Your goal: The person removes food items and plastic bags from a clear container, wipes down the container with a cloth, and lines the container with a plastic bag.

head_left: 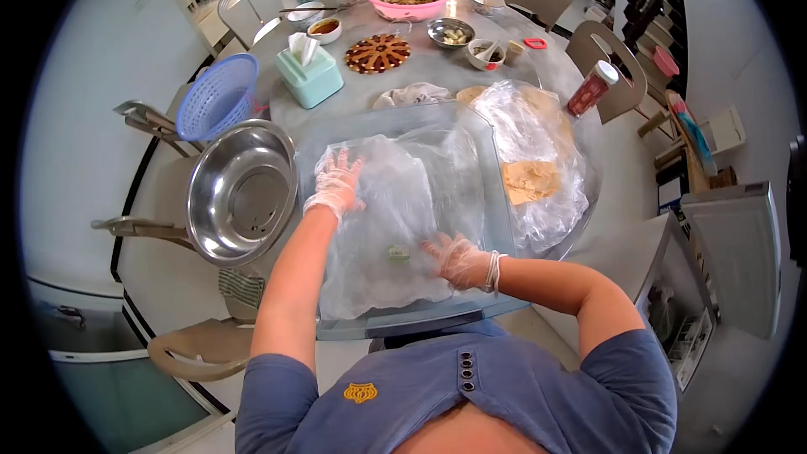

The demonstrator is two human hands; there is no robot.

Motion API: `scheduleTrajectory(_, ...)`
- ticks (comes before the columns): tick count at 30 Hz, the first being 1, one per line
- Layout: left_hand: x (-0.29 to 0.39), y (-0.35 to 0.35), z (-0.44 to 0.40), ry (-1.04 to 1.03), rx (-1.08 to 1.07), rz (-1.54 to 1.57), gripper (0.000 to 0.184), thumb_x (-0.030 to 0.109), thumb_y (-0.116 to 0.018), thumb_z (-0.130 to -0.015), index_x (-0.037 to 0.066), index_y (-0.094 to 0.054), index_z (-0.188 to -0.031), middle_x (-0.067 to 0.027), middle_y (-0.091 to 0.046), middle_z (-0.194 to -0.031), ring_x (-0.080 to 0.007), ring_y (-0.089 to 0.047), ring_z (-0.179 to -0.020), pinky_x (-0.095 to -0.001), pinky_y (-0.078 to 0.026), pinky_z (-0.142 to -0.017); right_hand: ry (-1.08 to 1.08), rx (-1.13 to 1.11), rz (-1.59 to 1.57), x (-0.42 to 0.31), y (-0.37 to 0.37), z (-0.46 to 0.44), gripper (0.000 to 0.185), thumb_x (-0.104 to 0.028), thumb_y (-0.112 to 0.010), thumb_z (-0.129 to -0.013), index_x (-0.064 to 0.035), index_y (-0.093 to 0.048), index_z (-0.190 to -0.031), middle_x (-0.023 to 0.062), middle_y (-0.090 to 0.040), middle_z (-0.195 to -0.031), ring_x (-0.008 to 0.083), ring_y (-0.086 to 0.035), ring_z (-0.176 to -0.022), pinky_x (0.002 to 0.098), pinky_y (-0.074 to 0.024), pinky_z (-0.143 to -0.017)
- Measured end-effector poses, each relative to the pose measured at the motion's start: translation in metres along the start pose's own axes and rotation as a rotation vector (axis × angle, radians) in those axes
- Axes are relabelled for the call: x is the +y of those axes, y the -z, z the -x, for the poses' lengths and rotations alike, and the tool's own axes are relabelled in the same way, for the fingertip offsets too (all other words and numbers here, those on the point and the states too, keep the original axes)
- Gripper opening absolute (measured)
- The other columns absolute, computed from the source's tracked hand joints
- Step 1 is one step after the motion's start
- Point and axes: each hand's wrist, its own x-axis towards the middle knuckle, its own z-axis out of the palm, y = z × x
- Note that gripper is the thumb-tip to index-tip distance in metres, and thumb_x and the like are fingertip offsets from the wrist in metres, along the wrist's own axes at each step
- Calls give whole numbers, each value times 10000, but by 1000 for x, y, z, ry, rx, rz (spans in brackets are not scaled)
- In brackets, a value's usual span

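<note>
A clear plastic sheet (382,202) lies wrinkled over a glass tray or board (496,244) at the table's near edge. My left hand (338,185), in a thin clear glove, rests on the sheet's upper left with fingers spread. Gloved too, my right hand (458,261) touches the sheet's lower right, its fingers apart. Between them, nearer the right hand, a small green label (398,253) shows. Neither hand grips anything.
Left of the tray sit a steel basin (242,193) and a blue colander (218,97). To the right lies crumpled plastic wrap (551,219) with brown paper (530,181). Behind stand a tissue box (309,76), a jar (592,88), a pink bowl (408,10) and several dishes.
</note>
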Motion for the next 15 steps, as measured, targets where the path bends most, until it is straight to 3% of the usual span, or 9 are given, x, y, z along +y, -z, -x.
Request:
scheduleTrajectory(2,1,-1,1,4,20,20,912,365,-728,-608,169,-241,-1354,-166,-137,-1421,-383,-158,-1294,-507,-219,-1010,-1,-25,-18,4,2,-1,410,-260,-603,-699,-252,-558,-1106,157,-354,-1311,319,-458,-1070,456,-417,-820)
scheduleTrajectory(4,9,0,8,-6,63,-109,840,314,-702,-642,143,-269,-1341,-173,-214,-1394,-381,-224,-1270,-506,-264,-985,-108,55,-168,9,12,1,233,-185,-567,-696,-130,-614,-917,140,-536,-1089,258,-571,-908,371,-484,-670)
scheduleTrajectory(5,14,-1,13,-1,59,-105,840,314,-702,-642,143,-269,-1341,-173,-214,-1394,-381,-224,-1270,-506,-264,-985,-90,177,-114,16,11,-2,183,-218,-555,-724,-123,-585,-877,105,-591,-962,241,-604,-801,327,-496,-579)
scheduleTrajectory(6,22,8,26,-7,76,-120,825,300,-695,-646,137,-277,-1338,-170,-245,-1379,-376,-246,-1259,-513,-278,-970,-85,174,-115,21,17,-2,183,-218,-555,-724,-123,-585,-877,105,-591,-962,241,-604,-801,327,-496,-579)
scheduleTrajectory(8,38,18,49,-12,94,-137,809,287,-689,-651,131,-285,-1335,-167,-275,-1365,-370,-267,-1249,-521,-292,-955,-154,421,-211,31,40,-1,347,-289,-575,-733,-146,-549,-1048,117,-549,-1086,262,-571,-911,366,-485,-686)
scheduleTrajectory(10,51,15,75,-153,-46,-242,802,274,-683,-660,140,-278,-1339,-145,-285,-1361,-367,-294,-1228,-544,-312,-920,-229,492,-168,41,63,-6,590,-392,-613,-730,-162,-421,-1239,150,-382,-1298,322,-408,-1153,417,-374,-909)
scheduleTrajectory(13,55,5,105,-247,-233,-231,826,231,-674,-673,163,-225,-1363,-131,-202,-1401,-378,-264,-1244,-574,-291,-922,-397,395,-46,68,46,-32,734,-445,-652,-679,-209,-346,-1303,117,-286,-1370,269,-315,-1239,482,-318,-943)
scheduleTrajectory(15,51,-11,109,-217,-309,-233,850,210,-673,-673,179,-191,-1373,-121,-148,-1417,-385,-243,-1254,-585,-274,-931,-381,372,-75,85,30,-38,748,-442,-669,-666,-213,-347,-1302,116,-272,-1378,269,-288,-1257,497,-308,-947)
